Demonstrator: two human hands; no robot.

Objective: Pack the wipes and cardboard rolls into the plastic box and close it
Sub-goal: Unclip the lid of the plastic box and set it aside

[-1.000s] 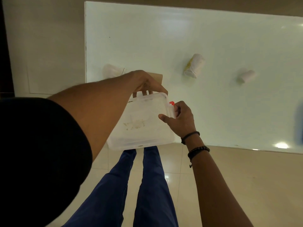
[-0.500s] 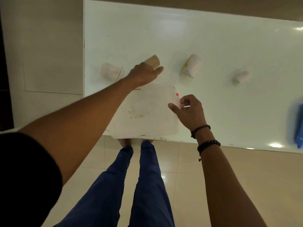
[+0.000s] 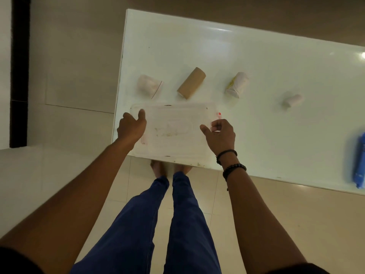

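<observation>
A translucent plastic box [image 3: 173, 135] with its lid on lies flat at the table's near edge. My left hand [image 3: 131, 128] holds its left end, thumb up on the lid. My right hand [image 3: 221, 135] pinches the right rim beside a red latch [image 3: 219, 114]. Behind the box lie a pale roll [image 3: 149, 87], a brown cardboard roll [image 3: 191, 83], a white and yellow wipes pack [image 3: 237, 85] and a small white roll [image 3: 293, 100]. A blue pack [image 3: 359, 161] lies at the far right edge.
The white glossy table [image 3: 276, 56] ends just left of the box and along its near side. Tiled floor and my legs in blue trousers [image 3: 167, 224] are below the table edge.
The box, held up and tilted a second ago, now lies flat on the table. My left hand went out to the brown roll and came back to the box's left end.
</observation>
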